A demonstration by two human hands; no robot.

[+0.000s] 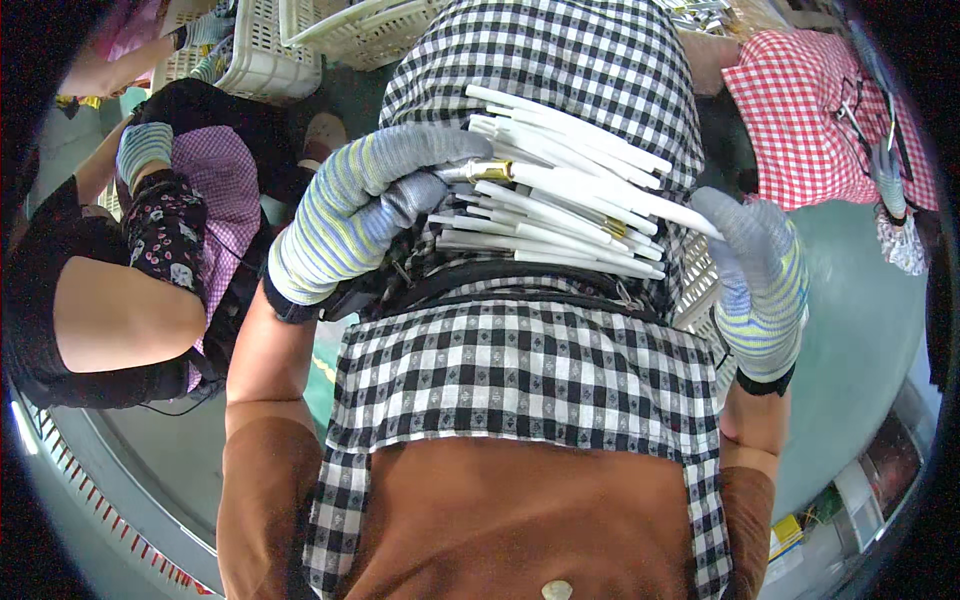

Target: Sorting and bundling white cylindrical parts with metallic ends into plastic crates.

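A slim paintbrush [600,190] with a white handle and a gold-coloured ferrule spans the space between my hands. My left hand [345,210], in a striped knit glove, pinches it at the pale tip beside the ferrule. The thin end of its handle is in the fingers of my right hand [762,265], gloved alike. Under it, a loose pile of similar white-handled brushes [548,211] lies across my lap on a black-and-white checked apron [540,55]. A few gold ferrules show among them; most tips are hidden.
White plastic crates [268,60] stand at the far left, and another crate [697,285] shows partly beside my lap at right. A co-worker's gloved hand [145,150] is at left. At right, another person's red-checked apron [790,110] is close by.
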